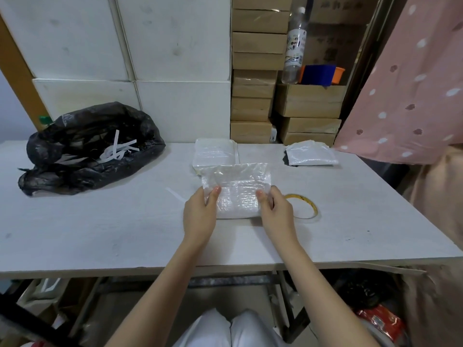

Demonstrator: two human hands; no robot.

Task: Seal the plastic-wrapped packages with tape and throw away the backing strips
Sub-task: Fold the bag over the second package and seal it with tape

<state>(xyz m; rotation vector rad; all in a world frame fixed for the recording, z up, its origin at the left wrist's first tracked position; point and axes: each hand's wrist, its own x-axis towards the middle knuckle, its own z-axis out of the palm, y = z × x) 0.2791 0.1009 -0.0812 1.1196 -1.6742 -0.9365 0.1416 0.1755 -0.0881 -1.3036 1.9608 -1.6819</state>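
Note:
A plastic-wrapped package [238, 194] lies on the white table [100, 221] in front of me, its open flap standing up at the far side. My left hand [199, 214] grips its left edge with the thumb on top. My right hand [275, 212] grips its right edge the same way. A roll of yellowish tape [304, 205] lies flat just right of my right hand. A loose white backing strip [175, 194] lies on the table left of my left hand. A black rubbish bag [87, 149] with several white strips inside sits at the back left.
Another wrapped package [215, 154] lies behind the held one, and a third [312, 154] sits at the back right. White boxes and stacked cardboard boxes [253, 91] line the far edge. A pink spotted cloth [411, 83] hangs at the right.

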